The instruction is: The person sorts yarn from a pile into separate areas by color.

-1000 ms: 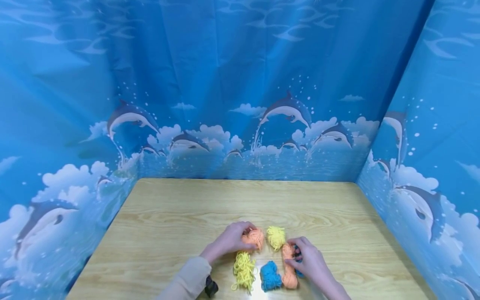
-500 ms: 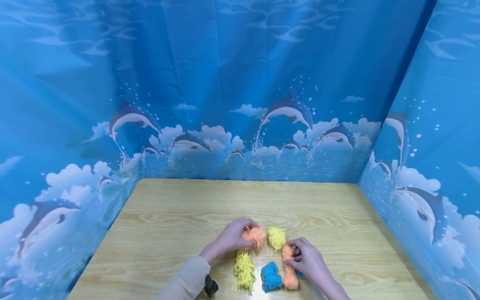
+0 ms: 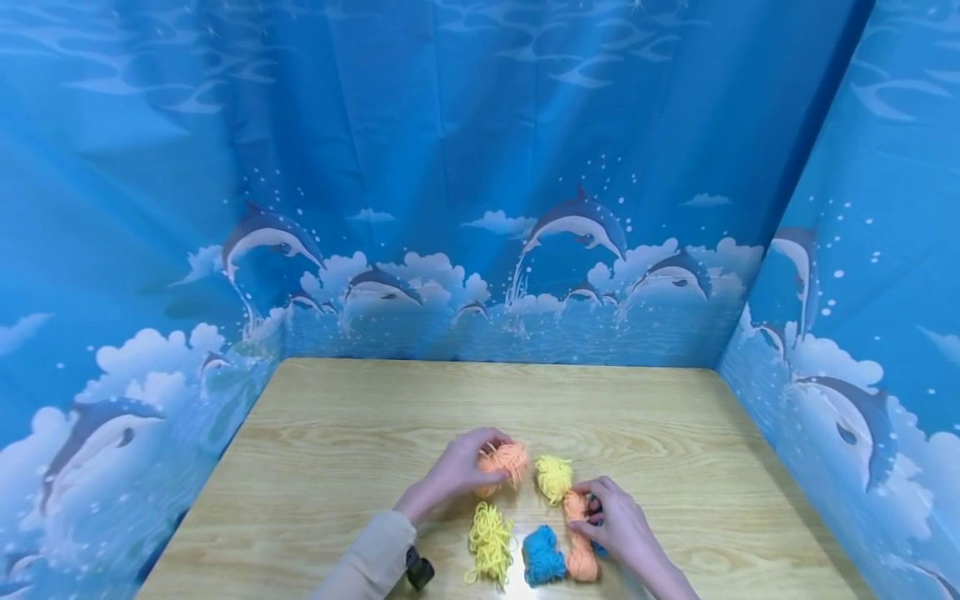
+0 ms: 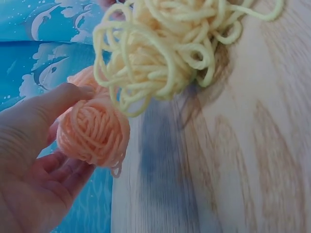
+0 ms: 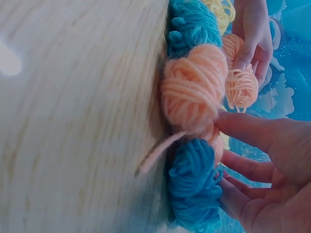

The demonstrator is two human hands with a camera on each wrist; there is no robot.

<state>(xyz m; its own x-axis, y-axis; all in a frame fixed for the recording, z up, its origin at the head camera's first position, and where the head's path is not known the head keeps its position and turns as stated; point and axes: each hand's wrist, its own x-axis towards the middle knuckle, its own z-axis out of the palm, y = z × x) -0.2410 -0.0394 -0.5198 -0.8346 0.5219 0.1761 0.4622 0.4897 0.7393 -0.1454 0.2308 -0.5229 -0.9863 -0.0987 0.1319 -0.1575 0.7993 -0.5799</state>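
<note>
Yarn tangle (image 3: 491,546) in front, gripped bundles beside and beyond

Nearest on the wooden table (image 3: 337,425), the tangle lies slack, with a blue bundle (image 3: 543,556) to its right; neither is touched, perhaps because both hands are occupied. Just right of the blue, a long peach bundle (image 3: 581,562) runs away from the person. The right hand (image 3: 621,521) grips it between thumb and bent fingers, probably to steady yarn that shifts easily; how firmly, I cannot tell. Farther off, the left hand (image 3: 453,468) clasps a short peach bundle (image 3: 507,462), a hold that seems meant to stop its windings loosening. A pale yellow bundle (image 3: 554,477) sits untouched between the hands.

Close in, the right wrist view shows a dark teal bundle (image 5: 194,187) against the long peach one, and a loose peach strand (image 5: 158,153) sticking out; from the head, the teal is mostly covered and the strand unseen. The left wrist view shows fingers beneath the short peach bundle and the thumb across its waist; no view settles whether that bundle touches the table. Farthest back, only the head view shows the dolphin-printed cloth (image 3: 480,150) at full breadth.
</note>
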